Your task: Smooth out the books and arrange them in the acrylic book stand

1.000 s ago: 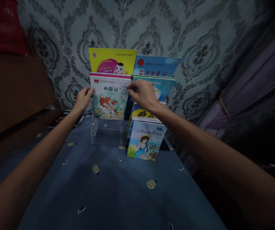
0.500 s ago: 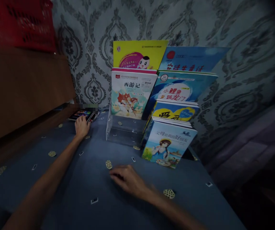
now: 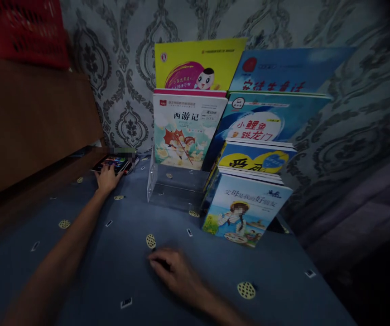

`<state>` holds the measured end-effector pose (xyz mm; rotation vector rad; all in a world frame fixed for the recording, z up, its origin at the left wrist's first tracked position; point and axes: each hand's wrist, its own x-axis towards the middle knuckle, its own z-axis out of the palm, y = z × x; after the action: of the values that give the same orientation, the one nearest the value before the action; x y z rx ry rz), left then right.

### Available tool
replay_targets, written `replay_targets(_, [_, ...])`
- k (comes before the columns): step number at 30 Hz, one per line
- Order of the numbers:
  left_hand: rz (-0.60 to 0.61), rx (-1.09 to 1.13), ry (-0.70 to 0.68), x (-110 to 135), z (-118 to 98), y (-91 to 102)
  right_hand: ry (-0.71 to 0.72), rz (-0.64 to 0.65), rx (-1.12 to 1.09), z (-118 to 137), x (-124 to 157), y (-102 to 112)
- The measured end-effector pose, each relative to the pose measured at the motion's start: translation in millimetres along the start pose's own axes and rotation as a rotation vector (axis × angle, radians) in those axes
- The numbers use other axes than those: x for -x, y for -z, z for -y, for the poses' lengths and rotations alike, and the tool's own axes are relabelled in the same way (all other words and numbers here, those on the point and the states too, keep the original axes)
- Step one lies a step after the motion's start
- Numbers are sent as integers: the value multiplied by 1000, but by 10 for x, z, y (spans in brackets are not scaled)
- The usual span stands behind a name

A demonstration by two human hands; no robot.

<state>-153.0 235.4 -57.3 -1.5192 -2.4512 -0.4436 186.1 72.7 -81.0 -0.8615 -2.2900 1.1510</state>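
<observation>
My left hand (image 3: 107, 177) reaches to the back left and lies with spread fingers on the top of a small stack of dark-covered books (image 3: 113, 163). It touches the front edge of the upper one; whether the thumb grips underneath is hidden. My right hand (image 3: 176, 274) rests near the middle of the blue tablecloth, loosely curled, thumb and forefinger tips close together, nothing visible in them. Beyond it, a clear acrylic book stand (image 3: 174, 192) carries a white picture book (image 3: 184, 131) in front of a yellow book (image 3: 195, 56).
Several books stand in tiers at the right, with a light-blue book (image 3: 245, 210) in front and a blue book (image 3: 290, 68) behind. A brown wooden cabinet (image 3: 38, 122) runs along the left, under a red basket (image 3: 25, 31). Patterned wallpaper (image 3: 123, 81) backs the table.
The view has shifted slightly, and the standing books look a little larger. My left hand stays at the dark books, its fingers a bit farther over the cover. My right hand keeps its curl.
</observation>
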Motion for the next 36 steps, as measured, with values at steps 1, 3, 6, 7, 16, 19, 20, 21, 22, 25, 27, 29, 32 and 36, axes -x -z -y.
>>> replay_targets(1, [11,-28,-16,-7,9,24,8,-2,-3,2,0,5])
replay_targets(3, [37,-74,-45,-29,36,94,25,-5,-14,3,-3,15])
replay_targets(6, [61,-115,-63,-69,81,236,46,-3,-33,-2,-13,22])
replay_targets(7, [65,-127,-66,-78,93,288,50,-1,-38,-8,-16,21])
replay_targets(16, [77,-226,-228,213,69,572,65,-3,-46,-45,-17,7])
replay_targets(19, [84,-253,-314,419,26,570,73,-5,-46,-48,-18,6])
replay_targets(20, [88,-260,-338,487,9,563,73,-6,-40,-52,-20,3])
replay_targets(21, [94,-266,-360,553,-10,554,70,-6,-33,-57,-21,0])
replay_targets(22, [99,-272,-379,613,-30,545,67,-6,-28,-61,-23,-3])
replay_targets(25, [113,-292,-412,760,-88,526,64,-5,-22,-65,-29,-11])
replay_targets(27, [121,-306,-421,832,-124,528,64,-3,-28,-57,-32,-12])
replay_targets(29, [132,-316,-429,893,-163,542,60,6,-31,-46,-35,-9])
replay_targets(32, [162,-325,-452,990,-246,575,52,8,-23,-38,-36,-8])
replay_targets(36, [217,-316,-497,1167,-409,630,55,-12,-9,-44,-35,-17])
